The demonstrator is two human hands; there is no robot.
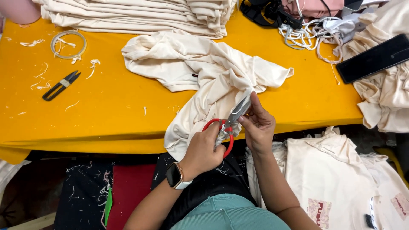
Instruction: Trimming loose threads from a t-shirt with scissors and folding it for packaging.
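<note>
Cream garment (213, 85) spills off the yellow tabletop (106, 110) toward me, and I see my left hand (204, 149) closed through the red-handled scissors (228, 125) while my right hand (257, 123) pinches the blades' tip — steadying them at the fabric's fold.

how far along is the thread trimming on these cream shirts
Looks done: a folded cream stack at the table's far edge, thread scraps on yellow. In hand: left hand works red-handled scissors; right hand holds a cream garment. Possibly left: loose garments at right.
</note>
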